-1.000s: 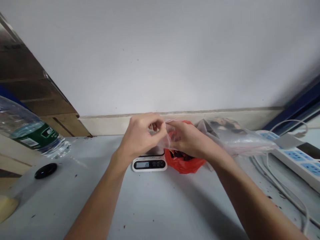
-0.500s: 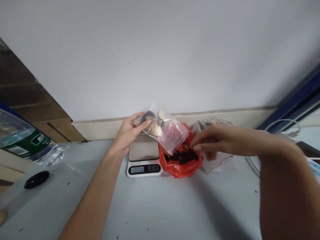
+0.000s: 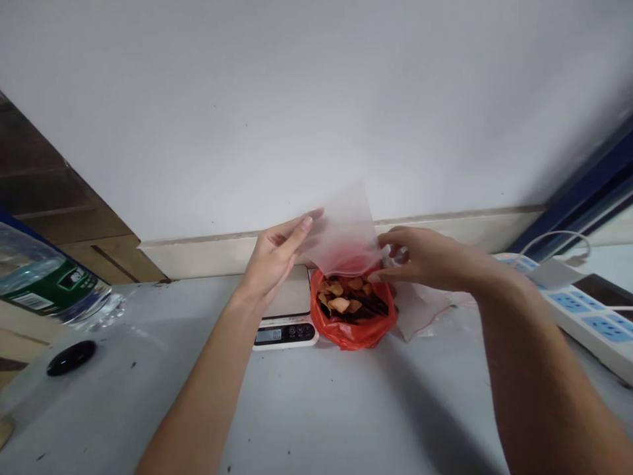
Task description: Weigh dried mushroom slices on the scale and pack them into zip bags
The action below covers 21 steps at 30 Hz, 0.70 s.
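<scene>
On the pale blue-grey bench [image 3: 297, 409], the open red plastic bag [image 3: 356, 335] stands just to the right of the white digital scale [image 3: 289, 300], and above its opening a translucent plastic bag [image 3: 346, 221] is held at a tilt. The left hand [image 3: 271, 257] pinches this translucent bag at its left side, while the right hand [image 3: 428, 257] has bent fingers at its right edge, and I cannot tell whether they grip it. Smallest are the brown dried pieces [image 3: 341, 304], lying inside the red bag.
</scene>
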Motion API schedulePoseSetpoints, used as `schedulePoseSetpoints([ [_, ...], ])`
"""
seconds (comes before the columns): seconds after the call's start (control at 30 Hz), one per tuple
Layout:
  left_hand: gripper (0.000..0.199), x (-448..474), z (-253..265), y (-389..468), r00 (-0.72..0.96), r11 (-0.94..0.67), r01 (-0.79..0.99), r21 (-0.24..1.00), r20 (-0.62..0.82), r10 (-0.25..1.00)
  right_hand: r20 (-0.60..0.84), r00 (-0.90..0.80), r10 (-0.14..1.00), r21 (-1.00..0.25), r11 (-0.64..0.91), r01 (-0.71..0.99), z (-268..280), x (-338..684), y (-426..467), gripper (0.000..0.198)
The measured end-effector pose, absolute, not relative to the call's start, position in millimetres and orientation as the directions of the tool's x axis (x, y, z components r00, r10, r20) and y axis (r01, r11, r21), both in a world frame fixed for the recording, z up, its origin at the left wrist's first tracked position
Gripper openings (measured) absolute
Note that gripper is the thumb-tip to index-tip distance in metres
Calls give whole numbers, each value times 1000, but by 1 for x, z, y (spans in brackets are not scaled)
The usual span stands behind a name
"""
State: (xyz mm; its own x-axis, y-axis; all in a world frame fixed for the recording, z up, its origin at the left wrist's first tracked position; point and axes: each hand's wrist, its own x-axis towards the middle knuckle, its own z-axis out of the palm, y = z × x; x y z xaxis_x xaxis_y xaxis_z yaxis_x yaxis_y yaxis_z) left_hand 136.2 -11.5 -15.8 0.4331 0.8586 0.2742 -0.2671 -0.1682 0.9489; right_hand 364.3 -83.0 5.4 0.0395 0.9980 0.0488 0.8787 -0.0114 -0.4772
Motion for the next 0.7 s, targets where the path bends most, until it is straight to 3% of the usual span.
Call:
schedulePoseSetpoints([
  [0.1, 36, 123, -13, -4, 355, -164, -326, 931, 281, 892, 95, 22, 995, -655, 46, 754, 5, 355, -79, 21],
  [0.17, 36, 108, -12, 4, 307, -175, -288, 941, 264, 914, 126, 53, 991, -794, 69, 604, 5, 345, -79, 24],
  [0.23, 38, 87, -10, 13, 280, -203, -133, 970, 233, 931, 171, 111, 979, -883, 102, 458, 5, 329, -77, 28],
  [0.33, 38, 48, -11, 26, 242, -239, 222, 945, 184, 953, 288, 171, 942, -907, 212, 363, -1, 297, -69, 25],
  [0.43, 35, 2, -18, 37, 131, -147, 370, 917, 105, 986, 472, 127, 872, -796, 360, 487, -11, 255, -55, 13],
  [0.53, 33, -39, -28, 40, 84, -16, 413, 911, -21, 996, 568, -135, 812, -496, 469, 731, -23, 206, -43, 18],
  [0.63, 33, -64, -40, 39, 119, 75, 454, 888, -143, 982, 331, -494, 804, -139, 560, 817, -37, 156, -41, 28],
  [0.7, 32, -69, -48, 39, 164, 92, 484, 870, -193, 967, 120, -630, 768, -49, 638, 768, -47, 130, -46, 30],
])
